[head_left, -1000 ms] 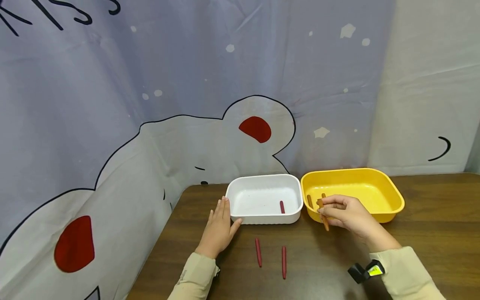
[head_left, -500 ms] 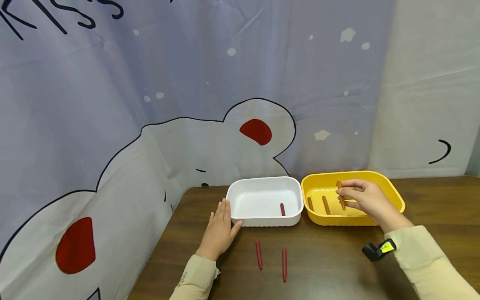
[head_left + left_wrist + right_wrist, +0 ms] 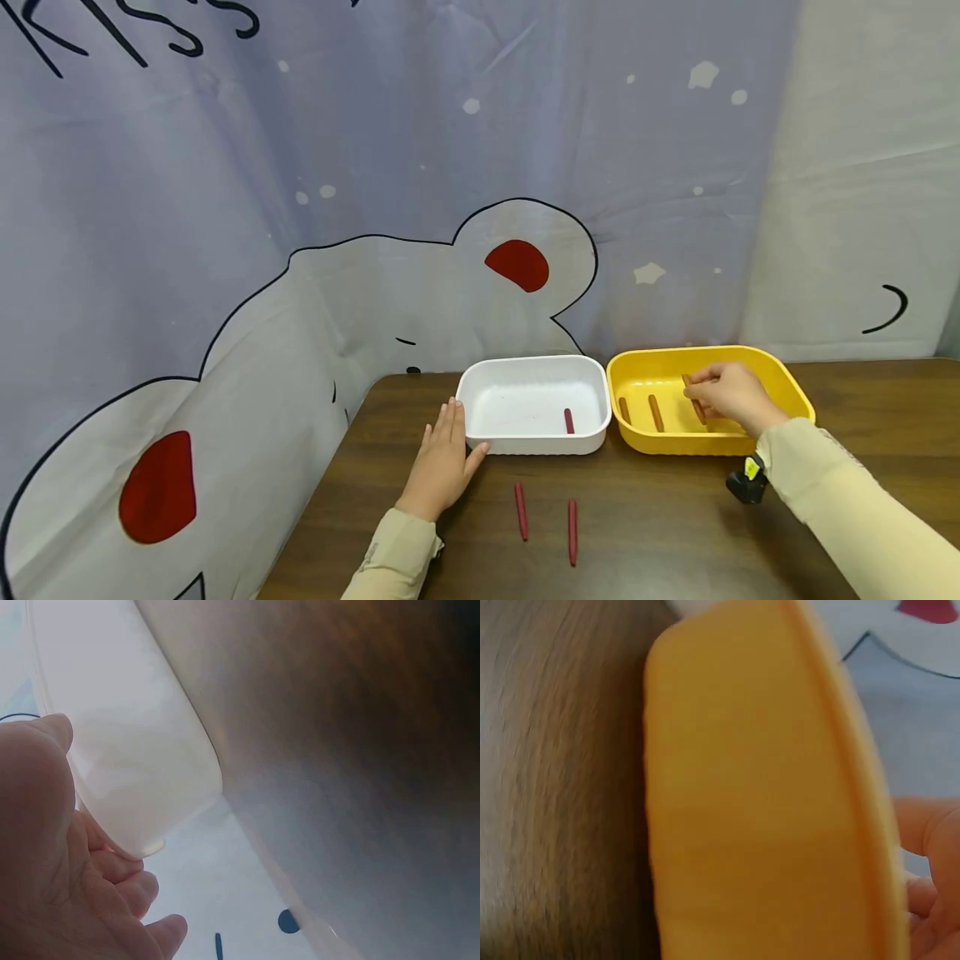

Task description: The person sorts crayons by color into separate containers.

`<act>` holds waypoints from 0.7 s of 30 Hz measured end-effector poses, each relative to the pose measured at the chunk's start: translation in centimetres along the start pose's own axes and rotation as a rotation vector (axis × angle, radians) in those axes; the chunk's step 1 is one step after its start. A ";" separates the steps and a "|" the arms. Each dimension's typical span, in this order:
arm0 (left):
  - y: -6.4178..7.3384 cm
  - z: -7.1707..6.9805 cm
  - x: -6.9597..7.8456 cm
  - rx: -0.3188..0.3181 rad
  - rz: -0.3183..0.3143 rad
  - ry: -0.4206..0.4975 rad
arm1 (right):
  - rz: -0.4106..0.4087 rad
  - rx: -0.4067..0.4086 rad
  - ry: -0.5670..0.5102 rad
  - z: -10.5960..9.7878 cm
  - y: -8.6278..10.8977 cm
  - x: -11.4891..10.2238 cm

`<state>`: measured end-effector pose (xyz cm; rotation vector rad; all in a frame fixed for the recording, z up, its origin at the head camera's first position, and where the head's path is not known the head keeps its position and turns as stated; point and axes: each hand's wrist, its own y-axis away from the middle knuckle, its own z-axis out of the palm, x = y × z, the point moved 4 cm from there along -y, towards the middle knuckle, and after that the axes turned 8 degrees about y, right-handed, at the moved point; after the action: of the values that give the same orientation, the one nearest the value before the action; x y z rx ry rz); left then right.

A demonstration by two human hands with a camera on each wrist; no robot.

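Observation:
My left hand (image 3: 438, 467) lies against the left front corner of the white tray (image 3: 517, 400), its fingers straight along the side and the thumb at the front wall. The left wrist view shows that hand touching the tray's rim. Over the yellow tray (image 3: 690, 444), my right hand (image 3: 733, 396) pinches an orange-brown crayon (image 3: 700, 412) low inside it. Left of that crayon lie two more brown crayons, one in the middle (image 3: 656, 412) and one by the left wall (image 3: 624, 409). In the right wrist view the yellow wall (image 3: 757, 787) hides the held crayon.
One dark red crayon (image 3: 569, 421) lies in the white tray. Two others, a left one (image 3: 521, 511) and a right one (image 3: 572, 533), lie on the wooden table (image 3: 637, 517) in front. A patterned curtain (image 3: 405, 133) hangs right behind the trays.
My right hand has carried the crayon from the yellow tray's front left edge rightward, then lowered it inside. Another brown crayon there came into fuller view. The left hand stays put.

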<state>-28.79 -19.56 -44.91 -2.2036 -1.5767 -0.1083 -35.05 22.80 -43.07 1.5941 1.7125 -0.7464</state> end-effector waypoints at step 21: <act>0.0 0.0 -0.1 -0.007 0.000 0.000 | -0.067 0.068 0.333 0.4 -0.6 -0.5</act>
<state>-28.81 -19.67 -44.96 -2.2093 -1.5788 -0.1142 -35.60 22.12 -42.90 1.7947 2.0022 -0.6006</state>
